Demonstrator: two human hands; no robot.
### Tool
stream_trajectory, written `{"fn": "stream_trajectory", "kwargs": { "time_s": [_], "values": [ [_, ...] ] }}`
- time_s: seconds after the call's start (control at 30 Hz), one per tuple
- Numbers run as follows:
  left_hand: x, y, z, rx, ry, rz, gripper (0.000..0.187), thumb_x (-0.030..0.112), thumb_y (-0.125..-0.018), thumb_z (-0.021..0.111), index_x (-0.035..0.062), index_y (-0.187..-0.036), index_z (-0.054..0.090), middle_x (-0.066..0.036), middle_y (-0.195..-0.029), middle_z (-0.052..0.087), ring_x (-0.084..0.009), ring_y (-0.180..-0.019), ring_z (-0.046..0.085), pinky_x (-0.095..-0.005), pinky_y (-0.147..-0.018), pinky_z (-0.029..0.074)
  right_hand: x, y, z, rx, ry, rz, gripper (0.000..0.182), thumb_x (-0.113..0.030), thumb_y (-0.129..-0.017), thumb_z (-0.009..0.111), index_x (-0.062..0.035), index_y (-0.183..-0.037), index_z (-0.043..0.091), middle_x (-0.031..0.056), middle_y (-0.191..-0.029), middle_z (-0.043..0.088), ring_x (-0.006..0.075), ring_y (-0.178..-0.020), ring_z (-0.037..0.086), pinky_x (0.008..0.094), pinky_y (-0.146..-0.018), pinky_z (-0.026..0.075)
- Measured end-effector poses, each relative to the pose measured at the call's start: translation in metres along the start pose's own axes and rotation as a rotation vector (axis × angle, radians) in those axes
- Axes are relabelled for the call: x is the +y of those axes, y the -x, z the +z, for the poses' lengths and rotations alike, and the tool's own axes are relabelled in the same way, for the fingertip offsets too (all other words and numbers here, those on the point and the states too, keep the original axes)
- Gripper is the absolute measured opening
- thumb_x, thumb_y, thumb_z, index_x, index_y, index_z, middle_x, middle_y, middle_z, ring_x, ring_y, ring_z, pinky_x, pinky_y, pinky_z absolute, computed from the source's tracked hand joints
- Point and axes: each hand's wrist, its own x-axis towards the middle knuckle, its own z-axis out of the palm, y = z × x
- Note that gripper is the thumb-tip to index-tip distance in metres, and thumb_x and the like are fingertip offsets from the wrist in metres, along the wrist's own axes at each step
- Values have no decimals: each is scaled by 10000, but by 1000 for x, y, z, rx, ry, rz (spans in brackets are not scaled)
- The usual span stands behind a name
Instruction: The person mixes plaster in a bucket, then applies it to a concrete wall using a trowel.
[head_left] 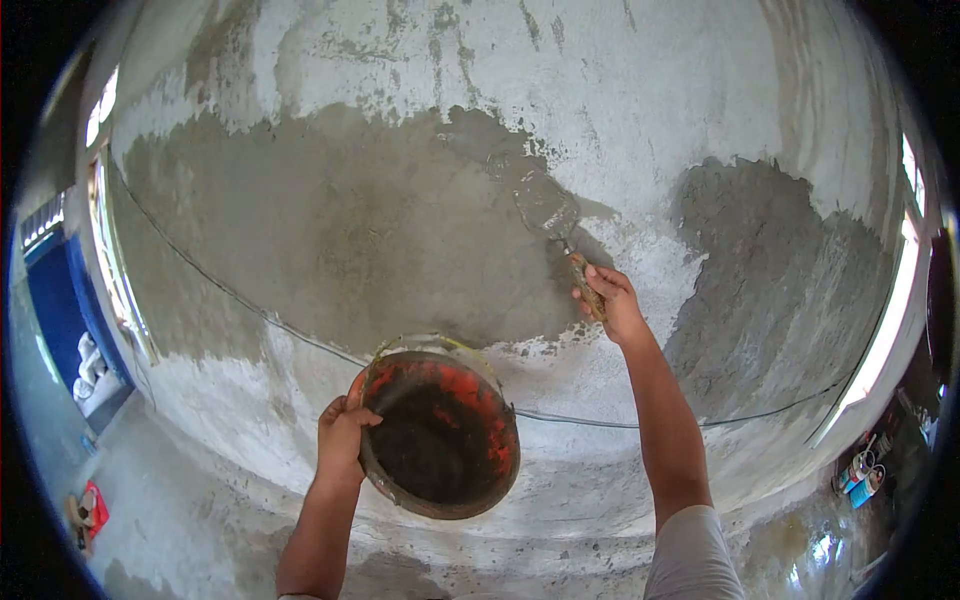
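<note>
My left hand (345,437) grips the rim of a red bucket (505,440), thumb over the edge. The bucket is tilted toward me, and dark grey residue coats its inside. In my right hand (612,300) is the wooden handle of a trowel (548,207). Its mortar-smeared blade lies at the wall, near the right edge of a wide patch of wet grey mortar (300,220); whether the blade touches cannot be made out. Bare whitish wall (640,255) shows between this patch and a second, rougher mortar patch (775,270) on the right.
A thin cable (240,298) sags across the wall and passes behind the bucket. At the left is a blue-framed doorway (75,310) with white sacks beyond. A red item (95,510) lies on the left floor. Blue-and-white cans (866,485) stand at the lower right near wet floor.
</note>
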Motion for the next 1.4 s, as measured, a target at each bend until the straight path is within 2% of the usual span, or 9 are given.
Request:
{"fn": "stream_trajectory", "kwargs": {
  "time_s": [0.17,0.27,0.33,0.53,0.67,0.73,1.0,1.17,1.4],
  "values": [
    [-7,6,-24,86,-37,-53,236,-101,-694,656,20,-890,604,-77,-866,661,-202,-784,646,-320,-755,534,5,12,-24,115,-182,-150,423,-382,-1048,635,-1,-1228,673,59,-806,669,119,-563,533,270,-496,407],
    [-21,4,-34,95,-46,-55,235,-105,-684,659,32,-862,591,-78,-852,656,-200,-762,643,-328,-724,539,-17,19,-9,127,86,-195,415,-400,-1039,641,-9,-1169,689,34,-790,660,106,-546,517,254,-487,400],
    [-25,5,-37,90,-56,-53,238,-112,-679,656,37,-850,585,-81,-846,655,-200,-753,642,-333,-707,542,-18,15,16,58,463,-191,432,-422,-1033,640,4,-1075,697,58,-760,648,146,-575,526,305,-537,434],
    [-32,21,-35,91,-72,-58,220,-120,-693,626,38,-839,580,-93,-841,662,-214,-714,639,-349,-671,549,-7,-11,47,114,779,-278,476,-428,-1032,631,44,-972,637,145,-739,603,238,-656,549,418,-665,465],
    [-37,30,-49,97,-15,-64,210,-111,-690,629,29,-838,582,-108,-861,677,-214,-725,646,-350,-682,552,0,-19,4,294,668,-319,505,-457,-1042,613,39,-949,631,116,-738,621,202,-636,546,388,-629,464],
    [-46,36,-58,91,-12,-70,203,-108,-688,631,26,-833,584,-112,-861,682,-211,-732,648,-347,-684,552,-28,-1,1,336,439,-200,517,-482,-1051,592,23,-951,640,86,-747,634,162,-620,535,354,-597,455],
    [-92,53,-85,212,-129,-79,206,-107,-674,649,52,-763,553,-55,-784,644,-178,-693,604,-318,-661,499,-2,-21,44,195,710,-318,510,-488,-1057,581,10,-977,658,46,-688,612,140,-642,583,353,-594,467],
    [-109,67,-98,279,-118,-24,172,-75,-678,643,63,-755,575,-69,-778,657,-206,-669,596,-371,-674,514,32,7,15,335,294,-180,475,-465,-1075,558,-24,-919,640,29,-648,562,114,-537,522,315,-483,404],
    [-126,85,-128,300,-164,-2,182,-61,-662,634,34,-795,556,-57,-831,618,-226,-693,571,-380,-649,489,15,11,56,299,356,-298,492,-465,-1076,559,-24,-861,593,35,-632,555,112,-507,502,314,-465,394]
  ]
}}
